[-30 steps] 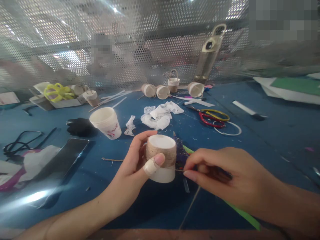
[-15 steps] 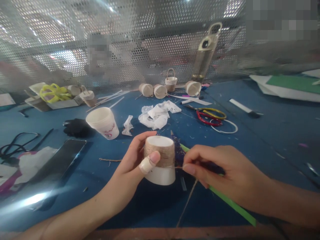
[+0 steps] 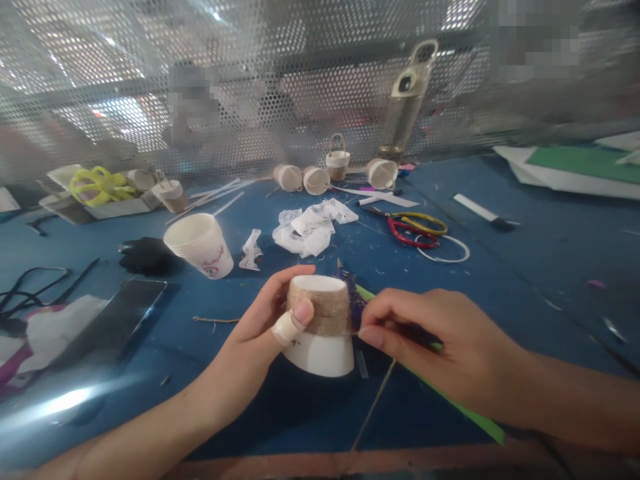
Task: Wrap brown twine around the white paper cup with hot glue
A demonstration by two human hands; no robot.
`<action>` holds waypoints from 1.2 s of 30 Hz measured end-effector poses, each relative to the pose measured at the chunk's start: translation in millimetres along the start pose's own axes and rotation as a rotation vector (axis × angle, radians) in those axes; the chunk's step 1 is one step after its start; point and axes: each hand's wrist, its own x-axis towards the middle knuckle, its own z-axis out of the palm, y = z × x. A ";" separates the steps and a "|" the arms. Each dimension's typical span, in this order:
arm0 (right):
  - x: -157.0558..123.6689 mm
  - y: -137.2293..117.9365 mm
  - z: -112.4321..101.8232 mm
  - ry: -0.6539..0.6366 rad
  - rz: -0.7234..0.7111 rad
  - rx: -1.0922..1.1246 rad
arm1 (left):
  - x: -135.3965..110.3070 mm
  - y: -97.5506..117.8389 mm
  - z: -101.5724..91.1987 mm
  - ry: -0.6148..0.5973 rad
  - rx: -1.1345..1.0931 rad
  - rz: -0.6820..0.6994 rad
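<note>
A blue work table (image 3: 525, 267) cluttered with craft scraps stands before a perforated metal screen (image 3: 320, 80). Near the front edge, above the table, the left hand (image 3: 260, 333) grips an upturned white paper cup (image 3: 320, 350), its bandaged thumb pressed on the twine (image 3: 373, 407) wound round the upper half. Just beside the cup, the right hand (image 3: 450, 347) pinches the loose strand between thumb and forefinger. Behind, a tilted stack of nested cups (image 3: 200, 243) looks empty. A shallow box (image 3: 107, 208) holds yellow scissors (image 3: 95, 187).

Open table (image 3: 550, 267) beyond right hand (image 3: 440, 347) — phone (image 3: 107, 320), cup stack (image 3: 200, 243) crowd left.
</note>
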 end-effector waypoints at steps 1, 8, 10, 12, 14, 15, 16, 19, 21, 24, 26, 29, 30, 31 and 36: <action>0.1 -0.6 -0.5 -0.006 -0.003 -0.004 | 0.2 0.1 0.1 -0.003 0.000 -0.006; -1.1 -1.7 -0.7 0.018 -0.041 -0.048 | 0.0 0.2 -0.3 -0.033 -0.018 -0.027; -1.9 -1.3 -0.8 0.030 -0.060 -0.075 | 0.6 -0.1 -0.3 -0.038 -0.023 -0.024; -2.3 -1.3 -1.8 0.035 -0.077 -0.107 | 1.0 -0.5 -0.2 -0.048 -0.034 -0.026; -2.2 -1.7 -3.1 0.043 -0.094 -0.134 | 0.8 -0.7 0.0 -0.051 -0.048 -0.030; -2.0 -1.9 -3.7 0.045 -0.102 -0.145 | 0.6 -0.6 0.1 -0.053 -0.052 -0.031; -1.7 -2.1 -4.2 0.045 -0.105 -0.154 | 0.4 -0.4 0.3 -0.056 -0.056 -0.032; -1.0 -2.4 -4.8 0.048 -0.108 -0.152 | 0.6 0.8 0.9 -0.064 -0.074 -0.029; -0.5 -2.5 -4.9 0.049 -0.112 -0.136 | 1.1 1.4 1.6 -0.060 -0.086 -0.035; 0.1 -2.3 -5.2 0.036 -0.114 -0.123 | 1.0 1.5 2.5 -0.051 -0.106 -0.042; 0.5 -2.3 -5.3 0.032 -0.117 -0.116 | 0.4 1.1 3.0 -0.049 -0.123 -0.050; 0.5 -3.1 -5.3 0.022 -0.116 -0.096 | 0.1 0.7 3.9 -0.051 -0.145 -0.046; 0.5 -3.4 -5.3 0.017 -0.115 -0.091 | 0.2 0.7 4.2 -0.052 -0.147 -0.042; 0.4 -3.8 -5.3 0.014 -0.113 -0.087 | 0.4 0.7 4.6 -0.054 -0.150 -0.040; 1.4 -4.5 -5.4 0.004 -0.088 -0.075 | 0.5 -0.1 6.0 -0.065 -0.174 -0.047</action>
